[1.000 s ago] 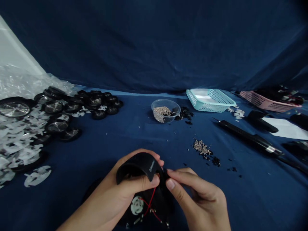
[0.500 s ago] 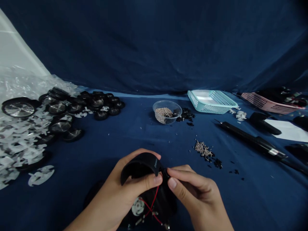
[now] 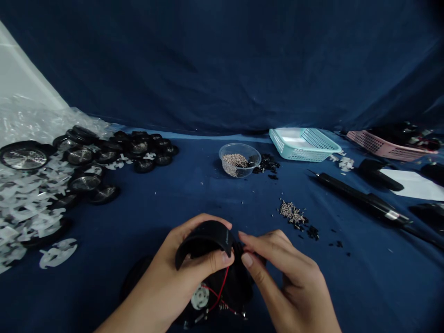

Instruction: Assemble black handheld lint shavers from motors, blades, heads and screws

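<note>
On a navy cloth [image 3: 215, 194], the left hand [image 3: 183, 263] cups a curved black plastic shell [image 3: 204, 236], fingers wrapped over it and thumb pressed on its front, above red wires [image 3: 220, 289]. The shell's arch runs crosswise, its right end nearest the right hand [image 3: 284, 273], whose fingertips [image 3: 243, 240] bunch just beside it; whether they pinch anything cannot be told.

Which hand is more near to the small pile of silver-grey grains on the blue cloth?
The right hand is nearer, below and left of the small silver-grey pile. The left hand is farther, on the far side of the curved black plastic part.
</note>
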The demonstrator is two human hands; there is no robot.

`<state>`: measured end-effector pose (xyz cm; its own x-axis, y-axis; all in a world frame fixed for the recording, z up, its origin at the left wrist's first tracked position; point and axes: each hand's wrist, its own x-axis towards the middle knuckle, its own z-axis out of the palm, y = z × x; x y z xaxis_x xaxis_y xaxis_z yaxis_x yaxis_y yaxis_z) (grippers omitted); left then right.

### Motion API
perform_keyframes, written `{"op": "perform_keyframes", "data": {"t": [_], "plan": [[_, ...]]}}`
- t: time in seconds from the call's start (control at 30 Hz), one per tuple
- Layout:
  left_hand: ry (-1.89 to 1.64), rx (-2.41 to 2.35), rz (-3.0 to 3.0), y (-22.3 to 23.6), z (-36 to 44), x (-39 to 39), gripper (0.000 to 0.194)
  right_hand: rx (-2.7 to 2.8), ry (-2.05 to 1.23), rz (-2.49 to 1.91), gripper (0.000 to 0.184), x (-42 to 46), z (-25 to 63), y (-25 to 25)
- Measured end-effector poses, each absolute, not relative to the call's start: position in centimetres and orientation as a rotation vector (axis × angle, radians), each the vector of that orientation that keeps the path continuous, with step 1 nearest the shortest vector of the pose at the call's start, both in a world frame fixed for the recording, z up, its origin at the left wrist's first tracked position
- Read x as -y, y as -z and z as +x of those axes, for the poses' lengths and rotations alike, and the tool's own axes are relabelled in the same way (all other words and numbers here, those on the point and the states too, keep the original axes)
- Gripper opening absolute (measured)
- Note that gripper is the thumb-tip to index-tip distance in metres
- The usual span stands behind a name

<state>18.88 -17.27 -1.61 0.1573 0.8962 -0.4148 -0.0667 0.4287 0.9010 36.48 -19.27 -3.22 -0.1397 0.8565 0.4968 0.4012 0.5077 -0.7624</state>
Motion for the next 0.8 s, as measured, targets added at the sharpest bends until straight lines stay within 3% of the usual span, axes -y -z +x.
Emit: {"op": "perform_keyframes", "data": {"t": [0.2,0.6,0.8], "plan": [[-0.804,-1.280,0.930,1.2,19.0,17.2,0.040,1.825,-0.312,-0.956,0.040,19.3,36.2,3.5],[-0.770,-1.339,1.072,0.7,19.3,17.5,0.031,1.774,-0.338,-0.980,0.029,19.4,36.4,2.8],[-0.805,-1.261,0.878,1.1,19.2,17.3,0.047,1.687,-0.799,-1.129,0.020,19.3,37.3,2.3]]}}
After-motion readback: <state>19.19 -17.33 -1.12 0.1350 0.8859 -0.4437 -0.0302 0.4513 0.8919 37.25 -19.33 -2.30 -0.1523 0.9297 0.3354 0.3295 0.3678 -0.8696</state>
